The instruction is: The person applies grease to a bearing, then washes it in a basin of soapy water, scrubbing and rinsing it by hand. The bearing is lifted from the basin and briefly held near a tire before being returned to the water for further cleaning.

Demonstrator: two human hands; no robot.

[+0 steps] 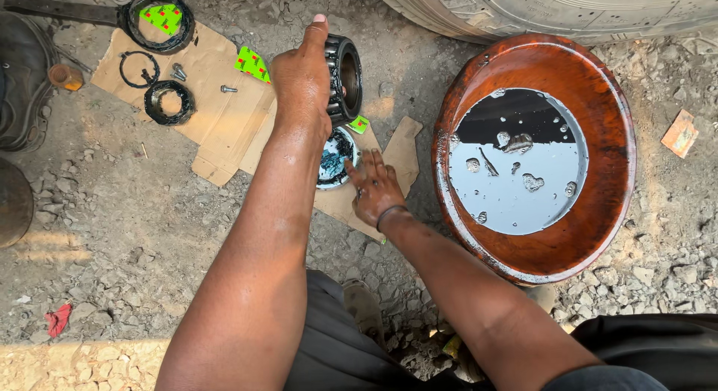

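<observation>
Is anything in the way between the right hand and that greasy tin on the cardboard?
Nothing visible. The right hand already has its fingertips at the edge of the greasy tin on the cardboard. The left hand holds the bearing above it.

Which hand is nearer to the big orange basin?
Right. The right hand rests on the cardboard just beside the orange basin; the left hand holds the bearing farther away.

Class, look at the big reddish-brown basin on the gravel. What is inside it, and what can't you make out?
The basin holds a pool of pale, reflective liquid with several small lumps sitting in it. The liquid's glare hides the basin's bottom, so anything lying beneath the surface cannot be seen.
</observation>
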